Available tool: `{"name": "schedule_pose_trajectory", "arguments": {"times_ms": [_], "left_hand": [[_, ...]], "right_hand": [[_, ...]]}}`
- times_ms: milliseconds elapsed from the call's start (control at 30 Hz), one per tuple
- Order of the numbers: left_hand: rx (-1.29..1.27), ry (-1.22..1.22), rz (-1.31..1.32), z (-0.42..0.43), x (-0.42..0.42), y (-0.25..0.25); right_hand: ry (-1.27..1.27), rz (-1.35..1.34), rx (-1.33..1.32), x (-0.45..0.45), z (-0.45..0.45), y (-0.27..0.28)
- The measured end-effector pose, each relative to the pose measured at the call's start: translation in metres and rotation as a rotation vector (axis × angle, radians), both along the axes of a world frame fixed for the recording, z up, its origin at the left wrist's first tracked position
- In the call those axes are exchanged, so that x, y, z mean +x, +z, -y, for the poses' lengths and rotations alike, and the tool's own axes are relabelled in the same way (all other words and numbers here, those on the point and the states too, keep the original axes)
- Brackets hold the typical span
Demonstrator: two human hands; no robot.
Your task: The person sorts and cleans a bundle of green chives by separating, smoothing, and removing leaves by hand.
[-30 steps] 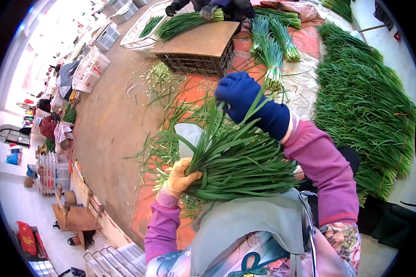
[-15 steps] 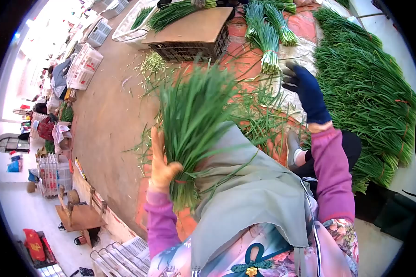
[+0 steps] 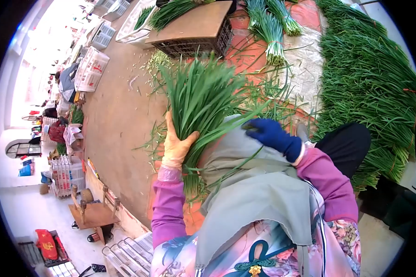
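Note:
My left hand [image 3: 178, 147], in a tan glove, is closed around a thick bunch of green garlic chives [image 3: 201, 99]. The leaves fan upward and the cut stem ends hang below the hand, over the orange sheet. In a dark blue glove, my right hand [image 3: 270, 137] is over the grey apron [image 3: 254, 180] on my lap, just right of the bunch. Its fingers are curled near some leaves that stick out sideways; whether they grip any is hidden. One long loose leaf lies across the apron.
A large heap of chives [image 3: 365, 97] lies at the right. Tied bunches [image 3: 275, 46] rest on the orange and white sheet ahead. More chives lie on a board-topped black crate [image 3: 192, 46]. Leaf scraps litter the floor. A small wooden stool [image 3: 94, 214] and white baskets [image 3: 91, 69] stand left.
My right hand has come down and left from above the sheet to beside the bunch, its spread fingers now curled. The left hand still holds the chives, slightly shifted right.

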State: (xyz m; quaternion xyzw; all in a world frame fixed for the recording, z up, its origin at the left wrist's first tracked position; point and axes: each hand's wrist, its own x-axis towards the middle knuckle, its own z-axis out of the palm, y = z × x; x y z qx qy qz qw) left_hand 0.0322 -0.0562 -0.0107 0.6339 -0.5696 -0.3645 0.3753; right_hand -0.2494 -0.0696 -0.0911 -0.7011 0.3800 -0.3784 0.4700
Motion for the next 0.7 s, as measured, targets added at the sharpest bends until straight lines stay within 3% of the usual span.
{"name": "schedule_pose_trajectory", "arguments": {"times_ms": [33,67,133,167,233,400,467,533,700], "left_hand": [[0.063,0.022,-0.111,0.003,-0.006,0.005],[-0.005,0.063,-0.048,0.009,0.005,-0.006],[0.189,0.152,-0.327,0.013,0.01,0.005],[0.165,0.203,-0.425,0.009,0.007,0.006],[0.176,0.228,-0.462,0.001,0.0,0.014],[0.106,0.301,-0.641,-0.007,0.0,0.014],[0.102,0.368,-0.644,-0.008,0.003,0.013],[0.12,0.505,-0.609,-0.006,0.013,0.0],[0.144,0.548,-0.722,-0.007,0.012,-0.002]], "right_hand": [[0.07,-0.124,-0.217,0.013,-0.004,0.018],[0.139,-0.247,-0.434,0.024,-0.007,0.035],[0.365,-0.255,-0.621,0.042,-0.01,0.067],[0.357,-0.251,-0.622,0.05,-0.008,0.08],[0.203,-0.254,-1.11,0.064,-0.003,0.097],[-0.045,-0.474,-1.143,0.088,0.028,0.079],[0.343,-0.698,-0.802,0.088,0.029,0.069],[0.337,-0.664,-0.821,0.082,0.02,0.061],[0.293,-0.706,-0.815,0.069,0.003,0.058]]}}
